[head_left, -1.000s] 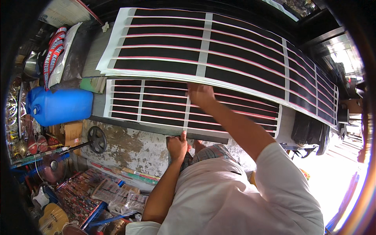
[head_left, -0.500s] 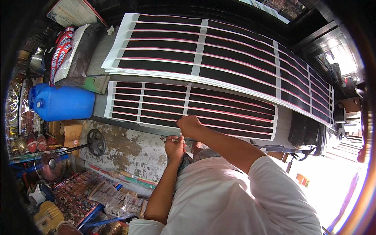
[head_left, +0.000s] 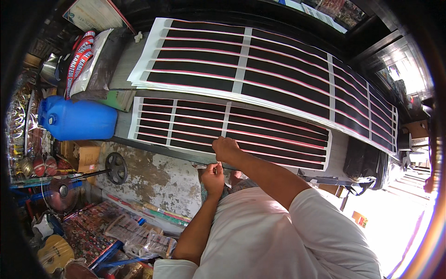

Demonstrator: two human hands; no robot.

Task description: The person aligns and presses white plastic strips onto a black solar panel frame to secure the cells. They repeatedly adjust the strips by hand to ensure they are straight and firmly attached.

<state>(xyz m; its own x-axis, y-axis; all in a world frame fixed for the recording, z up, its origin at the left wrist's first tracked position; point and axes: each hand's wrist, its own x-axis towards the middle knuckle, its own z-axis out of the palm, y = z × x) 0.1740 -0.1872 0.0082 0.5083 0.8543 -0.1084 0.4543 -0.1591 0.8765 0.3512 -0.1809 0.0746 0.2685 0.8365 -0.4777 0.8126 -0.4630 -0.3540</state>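
At the near edge of the table (head_left: pixel 337 149), the right hand (head_left: pixel 226 149) is curled over the lower striped sheet (head_left: pixel 200 123), which lies flat with its black panels and pale and red lines. The left hand (head_left: pixel 213 180) is just below it, fingers bent in and thumb raised; whether either hand is clamped on anything, I cannot tell. Behind the lower sheet lies a stack of larger sheets (head_left: pixel 288 81). A blue jug (head_left: pixel 86 120) sits left of the lower sheet.
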